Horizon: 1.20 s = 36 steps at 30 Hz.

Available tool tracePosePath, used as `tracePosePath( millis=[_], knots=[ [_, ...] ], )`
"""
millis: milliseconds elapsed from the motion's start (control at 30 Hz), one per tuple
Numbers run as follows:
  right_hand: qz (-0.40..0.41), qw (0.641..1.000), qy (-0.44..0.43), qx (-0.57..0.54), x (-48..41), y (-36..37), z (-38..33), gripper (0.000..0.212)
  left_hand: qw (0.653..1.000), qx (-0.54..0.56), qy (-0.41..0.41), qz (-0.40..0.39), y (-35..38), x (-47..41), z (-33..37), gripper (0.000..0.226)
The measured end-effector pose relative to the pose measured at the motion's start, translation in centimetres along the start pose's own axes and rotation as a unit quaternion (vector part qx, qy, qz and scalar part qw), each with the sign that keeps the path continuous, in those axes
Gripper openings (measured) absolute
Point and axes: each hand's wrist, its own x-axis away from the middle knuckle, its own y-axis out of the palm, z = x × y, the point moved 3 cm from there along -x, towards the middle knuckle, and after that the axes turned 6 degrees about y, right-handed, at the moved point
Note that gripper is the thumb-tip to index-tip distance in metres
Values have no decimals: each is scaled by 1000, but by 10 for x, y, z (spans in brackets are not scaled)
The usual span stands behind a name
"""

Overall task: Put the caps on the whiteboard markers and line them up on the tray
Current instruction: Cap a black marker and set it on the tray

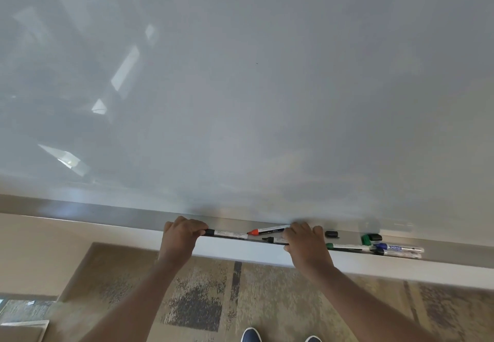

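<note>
Two shoes stand on the carpet below the tray. The left hand is clenched on the end of a black marker, and the right hand grips a second black marker beside a red one. Farther right on the tray lie a black cap, a green cap, a green marker and two blue markers.

Patchy carpet, glossy whiteboard

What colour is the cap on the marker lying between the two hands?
Orange-red cap on a white-barrelled marker; the head view shows it clearly.
</note>
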Motion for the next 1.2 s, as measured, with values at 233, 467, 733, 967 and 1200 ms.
tracePosePath(
  millis=[233, 467, 733, 967, 1200],
  knots=[
    [4, 999, 16, -38, 4, -7, 3, 16, 1000, -1, -1, 15, -1, 3, 4, 30],
    [109, 986, 54, -116, 28, -23, 36, 25, 997, 19, 43, 68, -6, -1, 65, 17],
    [209, 962, 124, -126, 57, -37, 118, 22, 987, 53, 147, 50, 30, -14, 186, 15],
    [236, 950, 151, -135, 81, -49, 173, 23, 977, 78, 201, 6, 71, -17, 272, 16],
    [239, 947, 162, -143, 98, -56, 205, 25, 983, -5, 179, -45, 110, -28, 316, 15]
  ],
)
